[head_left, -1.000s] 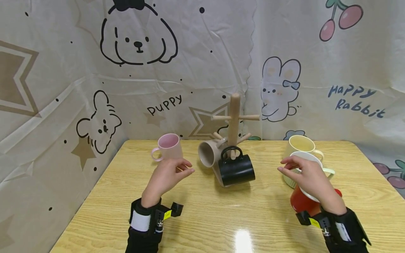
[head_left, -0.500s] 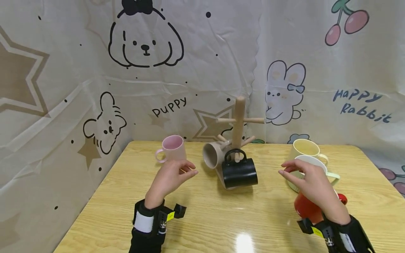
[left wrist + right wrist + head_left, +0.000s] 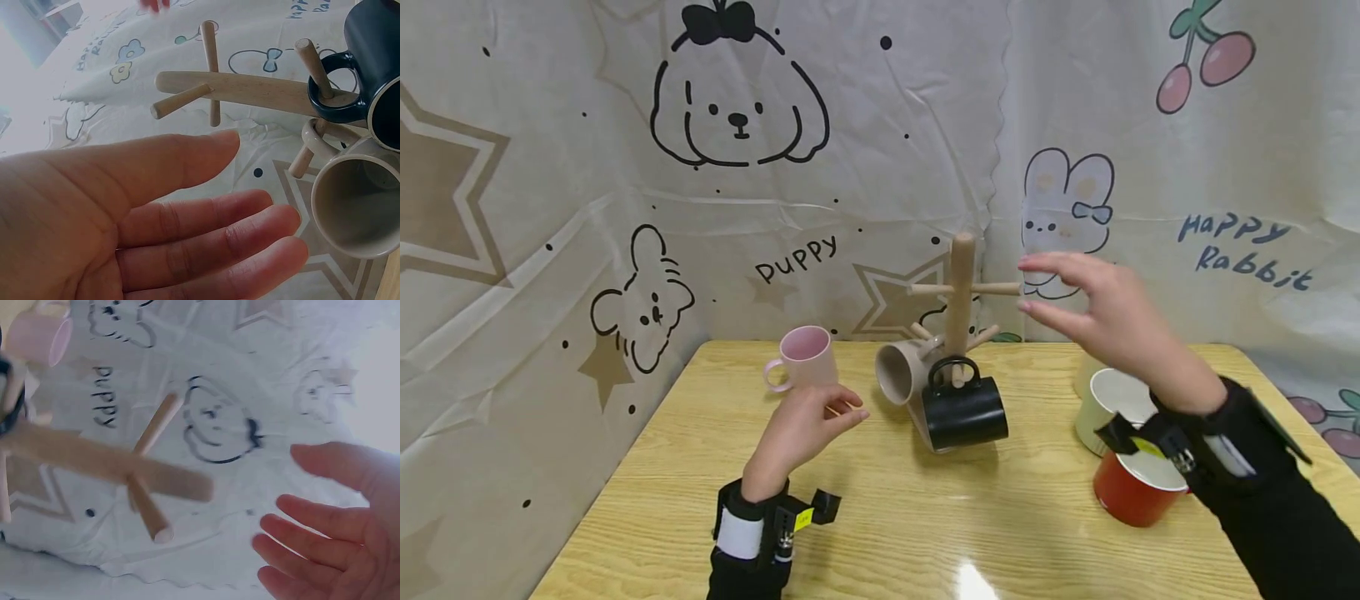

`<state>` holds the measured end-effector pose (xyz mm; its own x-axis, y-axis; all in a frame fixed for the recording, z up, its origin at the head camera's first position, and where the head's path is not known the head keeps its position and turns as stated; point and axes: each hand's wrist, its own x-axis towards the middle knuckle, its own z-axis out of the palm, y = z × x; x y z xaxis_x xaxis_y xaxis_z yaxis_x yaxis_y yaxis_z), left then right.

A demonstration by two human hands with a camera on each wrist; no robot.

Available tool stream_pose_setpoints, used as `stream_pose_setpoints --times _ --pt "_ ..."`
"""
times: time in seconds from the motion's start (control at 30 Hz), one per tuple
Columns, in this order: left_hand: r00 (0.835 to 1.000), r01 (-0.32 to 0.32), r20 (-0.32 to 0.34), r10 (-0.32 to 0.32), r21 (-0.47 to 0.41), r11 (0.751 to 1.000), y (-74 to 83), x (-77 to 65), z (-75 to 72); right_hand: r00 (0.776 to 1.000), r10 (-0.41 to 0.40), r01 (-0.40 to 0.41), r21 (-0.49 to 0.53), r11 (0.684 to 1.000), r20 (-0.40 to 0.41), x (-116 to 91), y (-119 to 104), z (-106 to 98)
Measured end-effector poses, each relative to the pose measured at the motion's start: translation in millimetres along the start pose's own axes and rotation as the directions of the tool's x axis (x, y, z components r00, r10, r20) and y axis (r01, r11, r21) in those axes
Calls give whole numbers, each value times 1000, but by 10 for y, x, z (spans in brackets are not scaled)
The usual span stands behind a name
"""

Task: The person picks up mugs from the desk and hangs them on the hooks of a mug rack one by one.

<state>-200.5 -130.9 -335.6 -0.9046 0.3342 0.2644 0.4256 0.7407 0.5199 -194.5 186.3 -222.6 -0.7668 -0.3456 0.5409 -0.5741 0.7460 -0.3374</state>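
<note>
A wooden mug tree [image 3: 961, 308] stands near the middle of the table. From its lower pegs hang a black mug [image 3: 964, 412] and a beige mug [image 3: 897, 373]. My right hand [image 3: 1108, 321] is raised to the right of the tree's upper pegs, thumb and fingers apart, holding nothing; the right wrist view shows its spread fingers [image 3: 312, 550] apart from the post. My left hand [image 3: 801, 429] hovers in front of the pink mug [image 3: 808, 354], fingers relaxed, with nothing in its grasp. In the left wrist view its fingers [image 3: 206, 244] point towards the hanging beige mug.
On the right of the table stand a red mug [image 3: 1135, 492] and a pale green mug [image 3: 1101, 408]. A yellow mug [image 3: 1086, 371] behind them is mostly hidden by my right hand and forearm. A patterned cloth [image 3: 880, 167] hangs behind the wooden table [image 3: 880, 517].
My right hand has risen from over the mugs on the right and moved towards the mug tree, its thumb and fingers spreading apart. My left hand has stayed almost in place.
</note>
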Motion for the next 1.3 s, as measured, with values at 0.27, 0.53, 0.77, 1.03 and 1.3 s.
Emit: stream_pose_setpoints --times 0.27,0.53,0.77,1.03,1.3 --pt "1000 -2 14 2 -6 1000 -11 -18 -6 926 111 -166 124 978 362 778 275 82" --pt "1000 -2 8 2 -9 1000 21 -7 4 874 -39 -280 568 774 484 1076 613 288" --pt "1000 -12 26 12 8 1000 36 6 27 814 -135 -335 645 687 565 1154 750 367" --pt "999 -15 47 16 -7 1000 33 15 39 868 -152 -262 695 669 473 1118 771 474" --pt "999 -2 44 2 3 1000 16 9 50 946 -78 -173 690 703 316 986 629 593"
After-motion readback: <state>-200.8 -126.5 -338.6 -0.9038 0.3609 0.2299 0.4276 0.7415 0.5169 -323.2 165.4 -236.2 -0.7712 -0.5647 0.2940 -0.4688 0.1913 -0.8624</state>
